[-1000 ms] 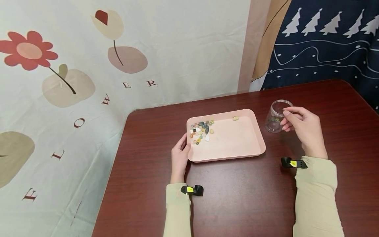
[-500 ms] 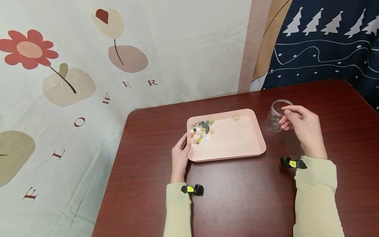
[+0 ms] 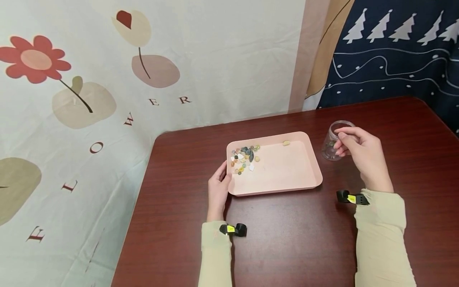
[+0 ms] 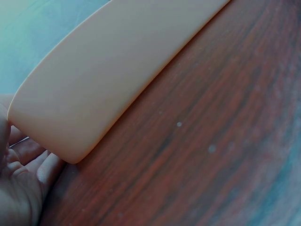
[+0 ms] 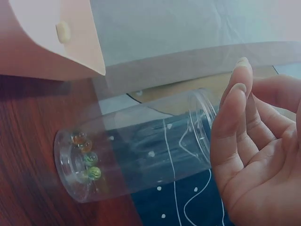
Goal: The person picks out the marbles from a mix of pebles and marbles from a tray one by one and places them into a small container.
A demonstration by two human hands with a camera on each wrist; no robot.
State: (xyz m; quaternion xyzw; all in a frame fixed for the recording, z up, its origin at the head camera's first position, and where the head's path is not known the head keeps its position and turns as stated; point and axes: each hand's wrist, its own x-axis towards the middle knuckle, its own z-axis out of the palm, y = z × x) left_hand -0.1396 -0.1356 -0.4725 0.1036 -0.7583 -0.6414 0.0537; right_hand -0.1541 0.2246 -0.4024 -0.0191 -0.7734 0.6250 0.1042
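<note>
At the left end of a shallow pink tray (image 3: 283, 179), my left hand (image 3: 217, 193) grips the wall; in the left wrist view its fingers show around the tray's corner. Several small stones and beads (image 3: 247, 156) cluster in the tray's left part, and a yellowish stone (image 3: 286, 142) lies near its far wall. A clear jar (image 5: 141, 146) stands upright, uncovered, to the right of the tray. Several marbles (image 5: 94, 172) show at its bottom. My right hand (image 3: 365, 153) is at the jar's rim, thumb and forefinger tips close together, with nothing visible between them.
A dark red wooden table (image 3: 287, 239) carries everything. Behind it hangs a pale flower-printed cloth (image 3: 229, 59), and a navy cloth with white trees (image 3: 387, 67) at the back right. Each forearm wears a black wrist camera (image 3: 353, 198).
My right hand has shifted slightly left across the jar's mouth, its fingers covering more of the jar. The left hand and tray stay where they were.
</note>
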